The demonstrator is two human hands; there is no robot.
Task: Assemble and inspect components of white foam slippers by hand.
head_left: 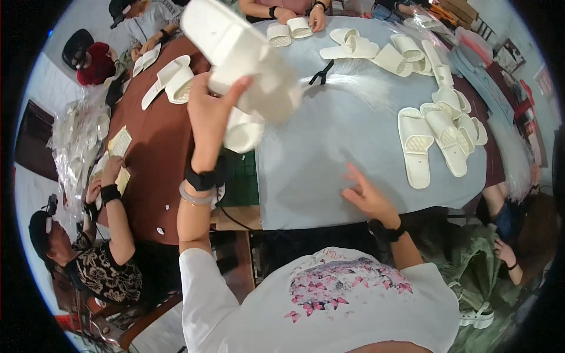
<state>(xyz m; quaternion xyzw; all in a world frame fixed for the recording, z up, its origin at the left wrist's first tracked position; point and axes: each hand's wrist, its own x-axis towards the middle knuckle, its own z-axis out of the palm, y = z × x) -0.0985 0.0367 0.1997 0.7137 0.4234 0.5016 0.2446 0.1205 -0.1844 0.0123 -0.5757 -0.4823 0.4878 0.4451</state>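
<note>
My left hand (pixel 213 115) is raised over the table's left part, closed round white slippers (pixel 219 36) that are partly blurred. Their soles and straps overlap, so I cannot tell how many are in the grip. Just below, a further white slipper (pixel 243 132) shows, and whether it hangs from the hand or lies on the table I cannot tell. My right hand (pixel 371 199) hovers over the table's near side with fingers apart and nothing in it. Nearest to it on the right, several white slippers (pixel 414 147) lie in a cluster on the grey-blue cloth (pixel 329 176).
More white slippers (pixel 406 56) lie at the far right, beside clear plastic strips (pixel 368 88) and a black forked item (pixel 322 73). A brown-covered table (pixel 153 141) adjoins on the left. Co-workers handle slippers at the far edge and left; plastic bags (pixel 79 141) are piled there.
</note>
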